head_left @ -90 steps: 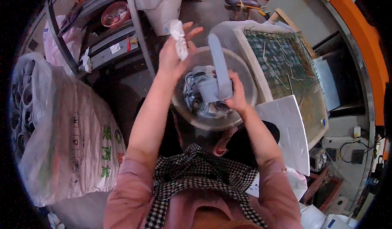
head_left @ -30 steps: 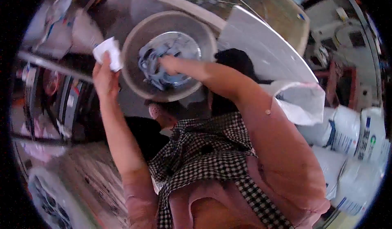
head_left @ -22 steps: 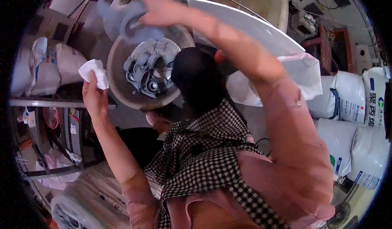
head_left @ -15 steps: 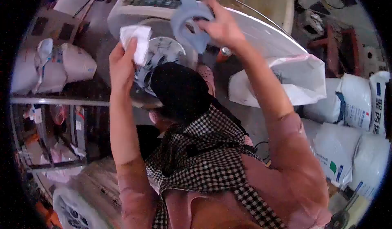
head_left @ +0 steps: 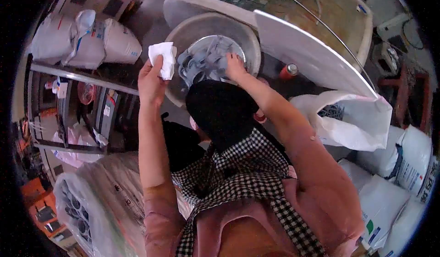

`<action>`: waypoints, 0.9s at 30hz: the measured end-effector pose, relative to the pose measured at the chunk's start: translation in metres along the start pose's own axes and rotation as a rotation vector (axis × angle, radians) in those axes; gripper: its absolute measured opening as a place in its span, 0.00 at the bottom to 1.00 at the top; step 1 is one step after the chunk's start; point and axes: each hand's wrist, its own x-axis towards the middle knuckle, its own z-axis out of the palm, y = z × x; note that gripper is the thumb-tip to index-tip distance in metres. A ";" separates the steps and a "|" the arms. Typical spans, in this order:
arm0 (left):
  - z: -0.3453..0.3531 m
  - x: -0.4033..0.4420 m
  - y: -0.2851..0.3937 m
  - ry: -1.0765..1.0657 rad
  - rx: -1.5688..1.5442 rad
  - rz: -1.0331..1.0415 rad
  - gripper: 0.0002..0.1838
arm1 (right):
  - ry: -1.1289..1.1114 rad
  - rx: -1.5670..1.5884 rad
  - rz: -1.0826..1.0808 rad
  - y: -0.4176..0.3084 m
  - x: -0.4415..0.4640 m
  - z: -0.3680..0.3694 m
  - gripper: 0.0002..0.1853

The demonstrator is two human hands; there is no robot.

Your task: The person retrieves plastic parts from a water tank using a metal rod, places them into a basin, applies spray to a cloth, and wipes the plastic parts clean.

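My left hand (head_left: 153,80) is closed on a folded white cloth or paper (head_left: 162,60), held up at the left of a wide grey basin (head_left: 251,32). Many grey plastic parts (head_left: 201,62) lie heaped inside it, some of them curved. Down at the heap's right side, my right hand (head_left: 235,67) has its fingers bent against a grey part, which blends into the others. A black-covered knee (head_left: 220,103) hides the near side of the basin.
A large pale tub (head_left: 211,7) stands behind the basin, with a white board (head_left: 307,51) at its side. A red can (head_left: 288,71) and an open white sack (head_left: 357,124) are to the right. A metal rack (head_left: 82,73) stands left, below stacked sacks (head_left: 91,39).
My right hand has come down from above the basin, where it held up a ring-shaped grey part, into the heap. My left hand still holds the white piece. The view has shifted.
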 end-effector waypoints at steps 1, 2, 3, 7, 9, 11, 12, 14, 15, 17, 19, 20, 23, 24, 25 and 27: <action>-0.005 0.000 -0.001 0.009 0.016 -0.027 0.12 | -0.052 -0.056 -0.054 -0.004 0.002 0.005 0.38; -0.009 0.000 -0.001 0.018 0.034 -0.059 0.12 | -0.107 -0.109 -0.105 -0.007 0.002 0.010 0.41; -0.011 0.002 -0.002 0.018 0.005 -0.090 0.14 | -0.115 -0.109 -0.123 -0.011 0.004 0.012 0.41; -0.017 -0.002 -0.001 -0.260 -0.449 -0.329 0.19 | -0.133 0.766 -0.561 -0.078 0.001 -0.066 0.39; -0.007 -0.002 -0.006 -0.438 -0.577 -0.396 0.19 | -0.260 1.087 -0.640 -0.115 -0.027 -0.116 0.35; -0.002 0.002 -0.013 -0.569 -0.647 -0.425 0.19 | -0.206 1.198 -0.861 -0.135 -0.040 -0.137 0.26; -0.002 0.006 -0.022 -0.748 -0.719 -0.472 0.19 | -0.198 1.190 -0.862 -0.135 -0.043 -0.140 0.26; 0.016 0.001 -0.020 -0.945 -0.788 -0.520 0.19 | -0.217 0.964 -0.646 -0.133 -0.048 -0.149 0.18; 0.024 -0.004 -0.019 -0.671 -0.575 -0.487 0.20 | -0.101 0.986 -0.626 -0.131 -0.050 -0.148 0.13; 0.024 0.001 -0.021 -0.672 -0.352 -0.349 0.23 | -0.069 0.997 -0.542 -0.123 -0.050 -0.146 0.13; 0.032 -0.003 -0.023 -0.529 -0.299 -0.286 0.24 | -0.049 1.015 -0.460 -0.114 -0.050 -0.142 0.13; 0.036 -0.005 -0.020 -0.382 -0.240 -0.222 0.25 | 0.037 0.961 -0.467 -0.109 -0.048 -0.141 0.14; 0.051 -0.008 -0.001 -0.404 -0.215 -0.337 0.22 | 0.221 0.843 -0.481 -0.096 -0.049 -0.140 0.15; 0.052 -0.003 -0.007 -0.409 -0.211 -0.340 0.22 | 0.312 0.768 -0.489 -0.092 -0.050 -0.141 0.15; 0.055 0.000 -0.015 -0.450 -0.082 -0.234 0.19 | 0.316 0.770 -0.486 -0.087 -0.051 -0.141 0.15; 0.059 0.008 -0.027 -0.457 -0.055 -0.134 0.14 | 0.233 1.170 -0.232 -0.078 -0.049 -0.143 0.16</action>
